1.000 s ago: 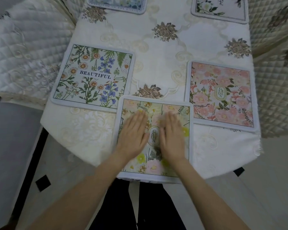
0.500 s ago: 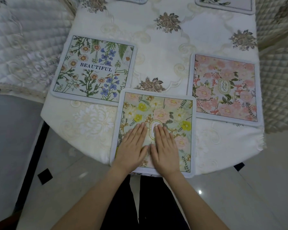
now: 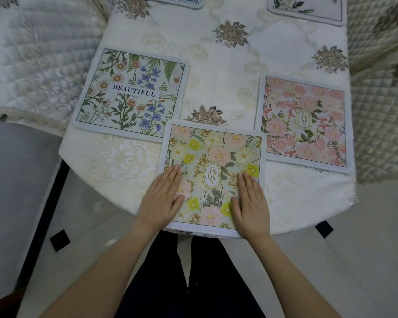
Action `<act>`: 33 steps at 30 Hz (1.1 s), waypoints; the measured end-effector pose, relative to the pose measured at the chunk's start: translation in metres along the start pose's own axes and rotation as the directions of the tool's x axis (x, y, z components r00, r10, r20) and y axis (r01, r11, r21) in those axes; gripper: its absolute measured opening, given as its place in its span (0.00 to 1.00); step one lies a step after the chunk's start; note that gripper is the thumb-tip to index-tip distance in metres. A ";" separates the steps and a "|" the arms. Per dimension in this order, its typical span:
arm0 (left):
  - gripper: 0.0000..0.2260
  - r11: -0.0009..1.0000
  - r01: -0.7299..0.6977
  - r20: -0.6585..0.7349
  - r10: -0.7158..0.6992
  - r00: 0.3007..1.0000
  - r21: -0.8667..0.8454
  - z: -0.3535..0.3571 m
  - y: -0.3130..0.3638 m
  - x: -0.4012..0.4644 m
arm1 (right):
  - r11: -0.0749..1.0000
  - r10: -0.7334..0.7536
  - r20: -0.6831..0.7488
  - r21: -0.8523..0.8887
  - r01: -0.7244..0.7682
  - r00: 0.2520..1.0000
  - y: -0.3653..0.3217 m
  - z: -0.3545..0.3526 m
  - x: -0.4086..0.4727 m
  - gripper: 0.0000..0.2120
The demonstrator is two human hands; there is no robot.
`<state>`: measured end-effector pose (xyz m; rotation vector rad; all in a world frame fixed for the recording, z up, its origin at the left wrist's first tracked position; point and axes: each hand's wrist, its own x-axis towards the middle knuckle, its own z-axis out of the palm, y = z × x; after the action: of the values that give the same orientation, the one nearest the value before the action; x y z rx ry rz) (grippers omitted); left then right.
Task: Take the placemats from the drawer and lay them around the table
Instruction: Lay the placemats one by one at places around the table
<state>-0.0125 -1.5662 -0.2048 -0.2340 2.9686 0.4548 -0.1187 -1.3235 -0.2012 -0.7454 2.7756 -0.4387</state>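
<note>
Currently both hands lie flat on the yellow GARDEN placemat [image 3: 213, 154] at the near table edge: left hand [image 3: 162, 198] at its 8 o'clock corner, right hand [image 3: 251, 201] at its 4 o'clock corner. Fingers straight and together, pressing, gripping nothing. Mat's far edge lies toward 12 o'clock from the fingertips. Its near edge slightly overhangs the tablecloth [image 3: 216, 72]. BEAUTIFUL placemat [image 3: 130, 94] at 10 o'clock, pink placemat [image 3: 305, 121] at 2 o'clock; both touch or slip under its far corners. Judgement: the next push runs toward 12 o'clock, hands equally near.
</note>
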 end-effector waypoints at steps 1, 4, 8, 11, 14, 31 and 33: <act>0.28 1.000 0.012 -0.001 -0.012 1.000 0.000 -0.001 0.000 -0.001 | 1.000 0.001 -0.001 0.003 -0.001 1.000 0.000 0.000 0.000 0.28; 0.28 1.000 0.016 0.010 -0.016 1.000 -0.001 -0.002 0.000 -0.002 | 1.000 0.006 0.008 0.003 -0.006 1.000 -0.001 -0.001 0.000 0.28; 0.28 1.000 0.013 -0.011 -0.013 1.000 -0.019 -0.010 0.003 0.001 | 0.999 0.000 0.011 0.034 0.000 1.000 -0.001 -0.006 0.001 0.28; 0.25 0.999 0.017 -0.055 -0.019 0.998 -0.028 -0.026 0.007 0.011 | 0.992 -0.014 -0.025 0.127 0.017 1.000 0.000 -0.018 0.007 0.26; 0.20 0.999 0.040 -0.034 -0.041 0.999 -0.033 -0.044 0.012 0.031 | 0.964 0.063 -0.019 0.259 -0.056 0.998 -0.006 -0.038 0.020 0.20; 0.22 0.956 -0.276 -0.287 0.238 0.928 -0.101 -0.169 0.060 0.005 | 0.936 0.186 -0.314 0.345 -0.070 0.931 -0.083 -0.155 -0.048 0.23; 0.23 0.952 -0.293 -0.235 0.267 0.935 -0.084 -0.163 0.058 -0.006 | 0.941 0.219 -0.319 0.320 -0.113 0.922 -0.086 -0.144 -0.071 0.25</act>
<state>-0.0335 -1.5608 -0.0331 0.1430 3.2111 0.6799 -0.0629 -1.3254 -0.0272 -0.3832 2.9577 -1.0142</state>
